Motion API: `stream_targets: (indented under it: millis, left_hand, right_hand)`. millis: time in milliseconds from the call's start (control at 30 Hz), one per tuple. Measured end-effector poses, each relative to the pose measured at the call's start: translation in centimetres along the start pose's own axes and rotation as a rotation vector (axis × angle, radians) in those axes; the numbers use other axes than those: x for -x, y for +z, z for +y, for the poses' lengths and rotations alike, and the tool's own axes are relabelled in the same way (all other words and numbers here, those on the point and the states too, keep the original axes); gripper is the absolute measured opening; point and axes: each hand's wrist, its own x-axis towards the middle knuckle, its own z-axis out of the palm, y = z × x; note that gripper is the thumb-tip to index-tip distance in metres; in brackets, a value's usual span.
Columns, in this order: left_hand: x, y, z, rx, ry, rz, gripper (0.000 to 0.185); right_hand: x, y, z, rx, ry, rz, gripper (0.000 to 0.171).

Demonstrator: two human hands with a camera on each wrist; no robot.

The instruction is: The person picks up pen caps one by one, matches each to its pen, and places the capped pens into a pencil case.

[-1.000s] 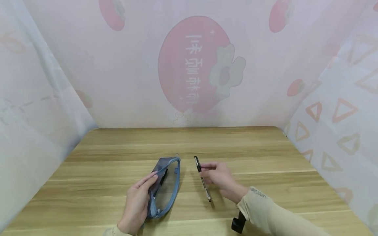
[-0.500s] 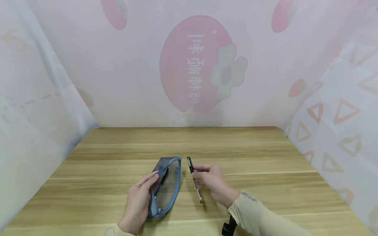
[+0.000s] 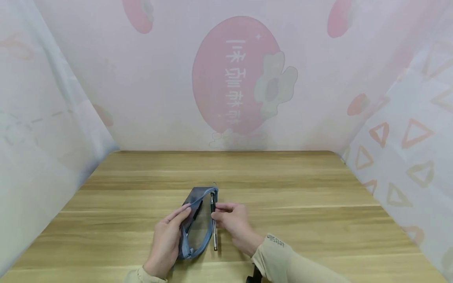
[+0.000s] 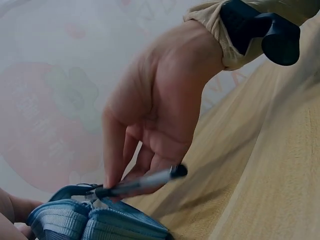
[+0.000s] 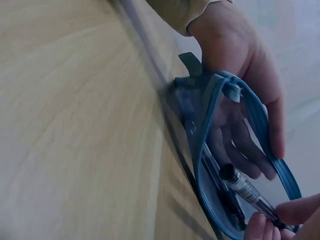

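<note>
My left hand (image 3: 164, 237) holds a blue see-through pencil case (image 3: 198, 192) by its left side, thumb at the edge of the unzipped mouth. Inside lies a black pen (image 3: 197, 210), seen too in the right wrist view beneath the case's blue zip rim (image 5: 204, 150). Between thumb and fingers, my right hand (image 3: 235, 228) pinches a black-gripped clear gel pen (image 3: 214, 234). This gel pen overlaps the right rim of the mouth in the head view. In the right wrist view, its dark end (image 5: 229, 172) shows within the outline of the mouth.
A wooden tabletop (image 3: 293, 188) lies under both hands. Pale printed cloth (image 3: 155, 98) rises behind it and along both sides. A black wrist camera mount (image 3: 255, 275) hangs below the right sleeve.
My right hand has brought the gel pen leftward from beside the pencil case to its mouth, turning it a little more upright in the view. The left hand and case have barely moved.
</note>
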Motion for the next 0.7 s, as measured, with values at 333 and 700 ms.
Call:
stream_targets:
  millis: [333, 700]
  left_hand:
    - [-0.2, 0.2, -0.1, 0.005, -0.008, 0.012, 0.044]
    - [-0.3, 0.1, -0.1, 0.011, 0.005, 0.015, 0.040]
  right_hand:
    - [-0.9, 2.8, 0.9, -0.067, 0.003, 0.074, 0.035]
    - [-0.9, 2.7, 1.2, 0.037, -0.053, 0.051, 0.042]
